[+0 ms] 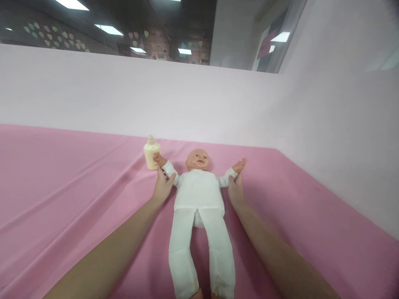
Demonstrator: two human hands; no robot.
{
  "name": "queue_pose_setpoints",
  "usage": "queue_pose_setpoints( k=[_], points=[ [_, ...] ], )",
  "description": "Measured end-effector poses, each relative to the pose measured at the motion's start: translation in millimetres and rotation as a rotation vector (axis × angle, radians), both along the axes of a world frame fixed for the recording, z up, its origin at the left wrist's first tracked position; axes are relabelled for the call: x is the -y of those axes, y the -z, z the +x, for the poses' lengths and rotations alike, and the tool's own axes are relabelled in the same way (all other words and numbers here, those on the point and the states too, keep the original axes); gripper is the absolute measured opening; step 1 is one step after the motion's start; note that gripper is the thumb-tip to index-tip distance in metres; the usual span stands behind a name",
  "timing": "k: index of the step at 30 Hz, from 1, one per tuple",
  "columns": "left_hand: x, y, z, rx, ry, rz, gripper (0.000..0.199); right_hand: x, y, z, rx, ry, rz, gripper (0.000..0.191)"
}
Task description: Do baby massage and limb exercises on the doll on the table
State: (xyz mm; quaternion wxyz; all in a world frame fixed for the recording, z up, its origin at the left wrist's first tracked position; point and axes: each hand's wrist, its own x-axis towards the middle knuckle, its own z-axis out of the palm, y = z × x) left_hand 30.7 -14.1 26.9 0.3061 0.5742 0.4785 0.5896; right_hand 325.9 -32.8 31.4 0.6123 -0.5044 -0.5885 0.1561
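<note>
A baby doll [199, 191] in a white top and white trousers lies on its back on the pink cloth [93, 199], head away from me. My left hand [163, 185] is closed round the doll's forearm on the left side, thumb on the white sleeve. On the other side my right hand [236, 189] grips the opposite forearm near the cuff. Both doll arms are spread outward and raised a little. Just behind the doll's left-side hand stands a cream-coloured bottle [151, 153] with a narrow top, partly covered by that hand.
A white wall [140, 95] runs along the back of the cloth-covered surface, and another white wall [352, 137] closes the right side. Above the back wall is a window [156, 29] with ceiling lights and heart-shaped decorations showing in it. Folds crease the cloth on the left.
</note>
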Motion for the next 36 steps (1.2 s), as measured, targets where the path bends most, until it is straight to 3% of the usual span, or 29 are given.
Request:
queue_pose_setpoints(
  k=[4,9,14,18,24,29,36],
  points=[
    [3.2,0.4,1.2,-0.25,0.008,0.082,0.056,6.5,-3.3,-8.2,-0.001,-0.076,-0.023,0.061],
    [5.7,-2.0,2.8,-0.605,0.035,0.209,0.052,5.4,2.8,-9.0,0.239,-0.127,0.015,0.053],
    [5.6,-1.9,3.8,-0.742,0.077,0.238,0.056,1.6,6.6,-9.2,0.37,-0.192,0.037,0.057],
    [6.2,-2.1,3.7,-0.679,0.08,0.237,0.052,2.4,6.3,-11.6,0.326,-0.157,0.006,0.057],
    [1.5,4.0,-1.2,-0.309,-0.015,0.041,0.043,-0.8,5.9,-8.0,-0.005,-0.062,-0.085,0.067],
    [-1.8,8.4,-6.3,-0.165,-0.044,-0.092,0.058,-7.0,8.8,0.2,-0.204,-0.043,-0.184,0.084],
    [12.0,-8.4,3.5,-0.269,0.01,0.022,0.048,-2.9,5.9,-6.3,-0.027,-0.113,-0.079,0.065]
  ],
)
